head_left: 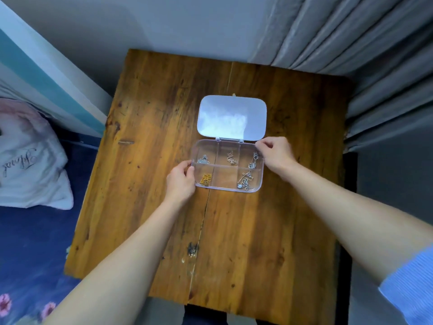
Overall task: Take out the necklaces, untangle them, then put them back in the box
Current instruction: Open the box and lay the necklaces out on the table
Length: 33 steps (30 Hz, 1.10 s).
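Box open; left hand grips left edge, right hand far-right corner.

Both forearms reach toward the counter's middle, left hand gripping the box's left end with curled fingers, right hand pinching its far-right corner.

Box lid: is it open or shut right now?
Open: the lid lies swung back behind the box, joined at the hinged far edge, leaving its inside uncovered.
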Motion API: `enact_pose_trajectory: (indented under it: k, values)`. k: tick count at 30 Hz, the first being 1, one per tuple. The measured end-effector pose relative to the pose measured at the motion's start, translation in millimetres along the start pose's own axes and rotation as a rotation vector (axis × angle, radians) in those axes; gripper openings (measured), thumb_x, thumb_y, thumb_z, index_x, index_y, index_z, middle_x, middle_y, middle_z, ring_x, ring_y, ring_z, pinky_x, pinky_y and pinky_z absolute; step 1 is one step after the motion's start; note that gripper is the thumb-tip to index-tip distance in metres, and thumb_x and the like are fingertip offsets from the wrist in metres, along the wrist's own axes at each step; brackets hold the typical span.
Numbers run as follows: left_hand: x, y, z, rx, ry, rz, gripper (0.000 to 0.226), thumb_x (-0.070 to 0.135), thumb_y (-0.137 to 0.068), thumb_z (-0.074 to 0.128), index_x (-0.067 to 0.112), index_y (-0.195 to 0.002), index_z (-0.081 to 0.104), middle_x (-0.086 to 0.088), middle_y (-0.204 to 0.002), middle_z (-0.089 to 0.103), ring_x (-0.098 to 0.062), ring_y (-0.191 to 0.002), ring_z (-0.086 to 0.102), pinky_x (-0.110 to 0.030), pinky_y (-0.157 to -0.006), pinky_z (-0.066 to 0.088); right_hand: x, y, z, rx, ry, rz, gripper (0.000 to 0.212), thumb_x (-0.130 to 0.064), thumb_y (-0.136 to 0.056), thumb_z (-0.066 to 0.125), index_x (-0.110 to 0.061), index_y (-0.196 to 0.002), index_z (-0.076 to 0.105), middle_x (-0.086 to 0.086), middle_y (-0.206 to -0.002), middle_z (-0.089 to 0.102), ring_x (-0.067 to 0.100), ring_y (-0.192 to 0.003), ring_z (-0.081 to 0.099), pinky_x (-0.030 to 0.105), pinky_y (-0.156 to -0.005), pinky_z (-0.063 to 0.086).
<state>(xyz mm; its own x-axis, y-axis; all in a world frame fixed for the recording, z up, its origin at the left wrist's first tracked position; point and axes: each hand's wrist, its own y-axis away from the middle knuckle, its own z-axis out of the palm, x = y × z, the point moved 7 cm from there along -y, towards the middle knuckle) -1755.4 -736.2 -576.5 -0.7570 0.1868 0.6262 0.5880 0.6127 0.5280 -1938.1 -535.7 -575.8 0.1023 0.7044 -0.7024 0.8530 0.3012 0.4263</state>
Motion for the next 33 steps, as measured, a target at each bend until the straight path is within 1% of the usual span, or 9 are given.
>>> enact_pose_trajectory:
  k: [2, 4, 7, 11, 15, 18, 24, 28, 33]
  values:
    - [5.9, -0.1, 2.7, 0.03, -0.007, 0.006, 0.036, 0.023, -0.1, 0.044, 0.011, -0.13, 0.058, -0.012, -0.121, 0.067, -0.036, -0.105, 0.064, -0.049, -0.092, 0.053, 1.6, 0.9, -7.1, -0.013, 0.04, -0.023, 0.029, -0.023, -0.09, 0.055, 0.001, -0.082, 0.069, 0.025, -0.088, 0.067, 0.043, -0.087, 0.06, 0.046, -0.069, 0.052]
    - [10.4, -1.4, 4.4, 0.046, -0.005, 0.008, 0.035, 0.022, -0.1, 0.044, 0.011, -0.13, 0.059, -0.012, -0.121, 0.068, -0.037, -0.104, 0.065, -0.048, -0.092, 0.053, -3.2, 5.1, -20.9, 0.069, 0.172, -0.073, 0.023, -0.032, -0.089, 0.06, -0.013, -0.082, 0.072, 0.008, -0.086, 0.072, 0.029, -0.082, 0.064, 0.044, -0.071, 0.055]
    - [12.8, -3.2, 7.5, 0.054, 0.014, 0.01, 0.034, 0.021, -0.1, 0.044, 0.012, -0.129, 0.06, -0.011, -0.12, 0.068, -0.038, -0.103, 0.065, -0.048, -0.093, 0.053, -26.3, 13.7, -29.8, 0.182, 0.395, -0.267, 0.017, -0.04, -0.086, 0.061, -0.025, -0.083, 0.068, -0.003, -0.087, 0.072, 0.022, -0.08, 0.064, 0.036, -0.066, 0.054]
    - [10.6, -2.7, 9.9, 0.068, 0.059, 0.029, 0.035, 0.023, -0.1, 0.044, 0.013, -0.13, 0.061, -0.009, -0.122, 0.067, -0.037, -0.106, 0.065, -0.049, -0.094, 0.052, -44.3, 17.3, 13.0, -0.09, 0.597, -0.41, 0.016, -0.037, -0.087, 0.061, -0.026, -0.089, 0.072, -0.002, -0.09, 0.073, 0.024, -0.085, 0.064, 0.033, -0.068, 0.052]
    - [4.1, -3.3, 11.1, 0.069, 0.105, 0.037, 0.036, 0.025, -0.101, 0.044, 0.016, -0.131, 0.061, -0.005, -0.128, 0.064, -0.034, -0.111, 0.063, -0.05, -0.096, 0.052, -45.3, 15.8, 38.5, -0.088, 0.783, -0.416, 0.027, -0.045, -0.086, 0.064, -0.019, -0.084, 0.072, 0.002, -0.081, 0.07, 0.026, -0.076, 0.064, 0.032, -0.062, 0.051]
    - [2.4, -3.9, 11.8, 0.076, 0.117, 0.056, 0.036, 0.026, -0.101, 0.044, 0.016, -0.131, 0.06, -0.005, -0.13, 0.063, -0.035, -0.11, 0.063, -0.05, -0.097, 0.051, -44.8, 10.7, 42.9, -0.04, 0.787, -0.353, 0.033, -0.048, -0.084, 0.066, -0.016, -0.078, 0.068, 0.003, -0.074, 0.066, 0.026, -0.07, 0.061, 0.033, -0.06, 0.051]
    - [0.2, -4.2, 10.7, 0.065, 0.126, 0.062, 0.036, 0.027, -0.101, 0.044, 0.016, -0.131, 0.06, -0.005, -0.131, 0.062, -0.039, -0.109, 0.063, -0.051, -0.098, 0.05, -44.6, 5.0, 45.6, -0.013, 0.83, -0.335, 0.022, -0.04, -0.081, 0.07, -0.018, -0.081, 0.07, 0.005, -0.075, 0.065, 0.028, -0.07, 0.058, 0.031, -0.057, 0.04]
    - [-0.8, -3.3, 9.4, 0.071, 0.13, 0.062, 0.035, 0.028, -0.1, 0.045, 0.016, -0.128, 0.061, -0.009, -0.118, 0.069, -0.036, -0.107, 0.065, -0.05, -0.096, 0.051, -45.5, 5.3, 49.5, -0.013, 0.845, -0.352, 0.011, -0.027, -0.083, 0.067, -0.017, -0.082, 0.071, 0.006, -0.076, 0.065, 0.029, -0.07, 0.057, 0.031, -0.057, 0.039]
    - [-0.9, -1.8, 5.9, 0.093, 0.109, 0.079, 0.03, 0.029, -0.098, 0.05, 0.011, -0.117, 0.066, -0.006, -0.103, 0.069, -0.028, -0.096, 0.066, -0.049, -0.087, 0.056, -45.9, 14.0, 36.5, -0.014, 0.628, -0.365, 0.014, -0.035, -0.086, 0.065, -0.025, -0.075, 0.064, -0.003, -0.075, 0.064, 0.017, -0.071, 0.057, 0.022, -0.052, 0.036]
